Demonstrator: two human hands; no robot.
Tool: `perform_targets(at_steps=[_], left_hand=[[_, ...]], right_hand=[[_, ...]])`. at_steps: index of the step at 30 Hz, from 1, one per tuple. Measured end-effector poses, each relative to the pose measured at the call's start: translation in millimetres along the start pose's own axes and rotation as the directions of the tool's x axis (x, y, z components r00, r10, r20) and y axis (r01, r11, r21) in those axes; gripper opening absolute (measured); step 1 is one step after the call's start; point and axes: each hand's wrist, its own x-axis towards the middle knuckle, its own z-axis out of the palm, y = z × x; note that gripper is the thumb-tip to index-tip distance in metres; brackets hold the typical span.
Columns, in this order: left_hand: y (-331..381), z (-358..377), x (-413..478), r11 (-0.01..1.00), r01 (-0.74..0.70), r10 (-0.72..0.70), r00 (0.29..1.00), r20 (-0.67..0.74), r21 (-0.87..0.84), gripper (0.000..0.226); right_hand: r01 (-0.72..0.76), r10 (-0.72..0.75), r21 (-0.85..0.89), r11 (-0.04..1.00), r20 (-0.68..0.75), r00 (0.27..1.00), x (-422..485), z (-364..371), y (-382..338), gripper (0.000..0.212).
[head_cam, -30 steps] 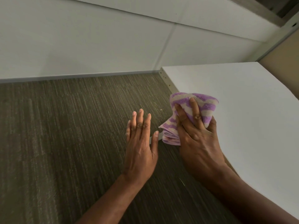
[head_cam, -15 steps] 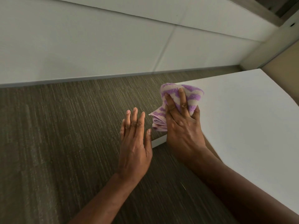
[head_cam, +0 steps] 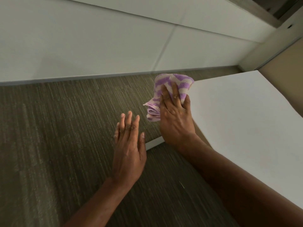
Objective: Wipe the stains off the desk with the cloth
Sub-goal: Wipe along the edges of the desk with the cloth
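Note:
A white desk (head_cam: 242, 115) fills the right side of the view, seen from above. My right hand (head_cam: 175, 118) grips a bunched purple-and-cream striped cloth (head_cam: 173, 84) and holds it at the desk's left edge, near the far corner. Part of the cloth hangs off the edge over the floor. My left hand (head_cam: 129, 149) hovers flat with fingers spread, holding nothing, just left of the desk's near left edge. No stain is visible on the white surface.
Dark striped carpet (head_cam: 57, 136) covers the floor to the left and below. A white wall (head_cam: 98, 43) with a grey baseboard (head_cam: 82, 78) runs along the back. A beige panel (head_cam: 285, 61) stands behind the desk at right.
My right hand with the cloth has slid away from me along the desk's left edge towards the far corner. My left hand has kept its pose.

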Motion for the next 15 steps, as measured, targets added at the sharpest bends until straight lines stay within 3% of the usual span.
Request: perform_targets(at_steps=[9,15], left_hand=[[13,-4,-26,1.0,0.007,-0.006,1.0,-0.023,0.03,0.05],[32,-2,-46,1.0,0.008,-0.007,1.0,-0.018,0.024,0.05]], right_hand=[[-0.006,0.006,0.019,1.0,0.042,0.999,-70,13,12,0.072],[0.003,-0.008,0.097,0.995,0.053,0.999,-147,15,23,0.079]])
